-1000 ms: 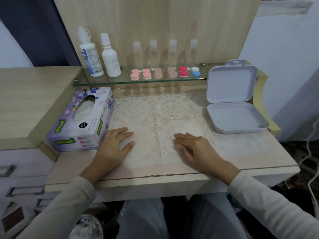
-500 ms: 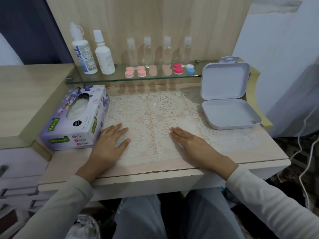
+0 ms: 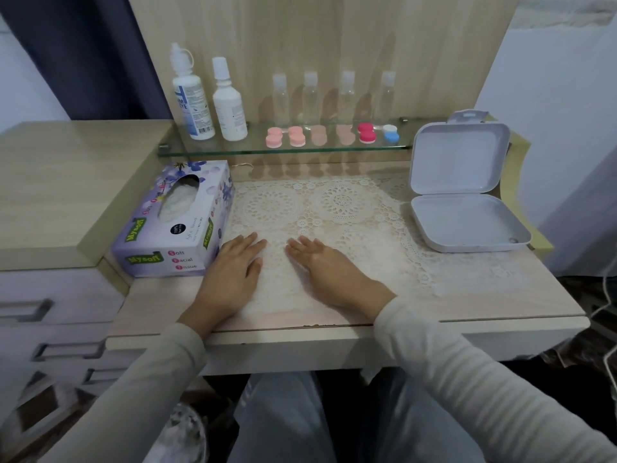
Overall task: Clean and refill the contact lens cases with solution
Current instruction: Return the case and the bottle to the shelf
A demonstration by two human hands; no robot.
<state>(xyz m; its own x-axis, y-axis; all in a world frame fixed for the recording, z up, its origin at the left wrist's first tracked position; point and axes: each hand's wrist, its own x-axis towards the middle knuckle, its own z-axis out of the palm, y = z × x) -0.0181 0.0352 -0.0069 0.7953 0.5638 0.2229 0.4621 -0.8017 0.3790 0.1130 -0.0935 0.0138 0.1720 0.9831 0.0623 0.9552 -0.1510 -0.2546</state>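
Ready to start: left hand (image 3: 230, 272), right hand (image 3: 330, 265) flat on lacy surface (image 3: 484, 295), loose, holding nothing. Round pink lens cases (image 3: 273, 138) lined on glass shelf (image 3: 233, 150), easy reach.

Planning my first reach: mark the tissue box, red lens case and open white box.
tissue box (image 3: 173, 228), head view, top face below the opening.
red lens case (image 3: 367, 136), head view, nearer cap.
open white box (image 3: 467, 223), head view, tray floor.
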